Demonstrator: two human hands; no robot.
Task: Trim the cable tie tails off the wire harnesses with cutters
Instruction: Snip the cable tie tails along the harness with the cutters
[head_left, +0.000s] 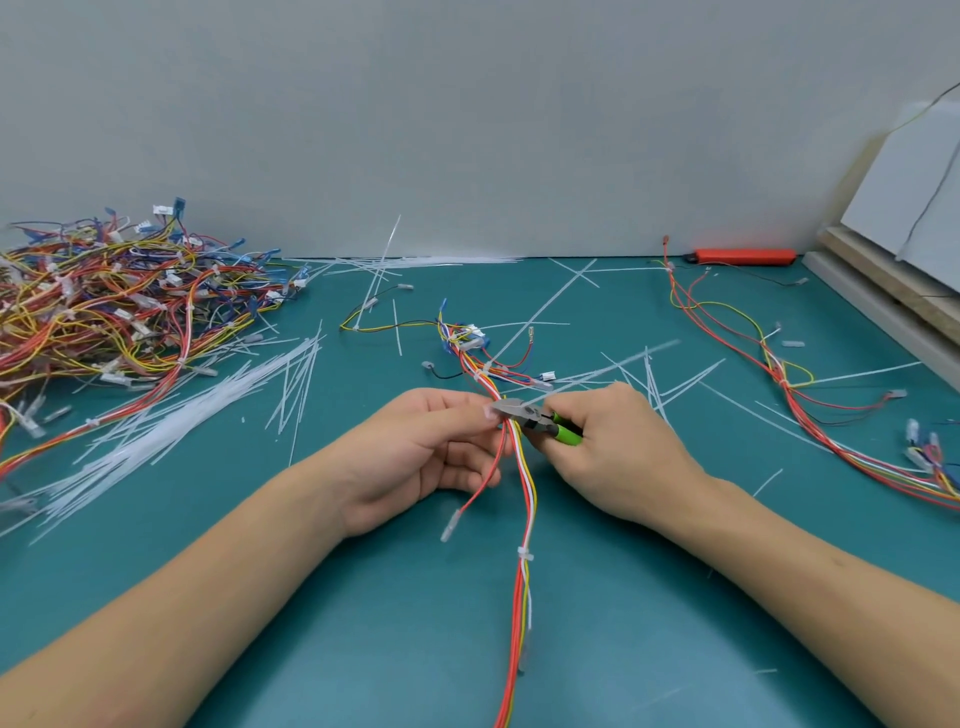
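Bare hands (431, 447), green-handled cutters (540, 418), thin wire harness (524, 499).

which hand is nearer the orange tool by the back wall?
Right. The right hand, gripping the green-handled cutters, sits below and slightly left of the orange tool. The left hand, holding the wire harness, is further left.

1. Near side of the grip (511, 415): bare counter (363, 623) between the forearms, crossed only by the harness (524, 519) running toward the viewer.
2. Far side: a tangle of wires (467, 343) and loose ties (545, 306) lies close.
3. Left: strewn tie tails (208, 415), then a big harness pile (104, 312).
4. Right: another harness (779, 374) sprawls; boards (883, 291) line that edge.
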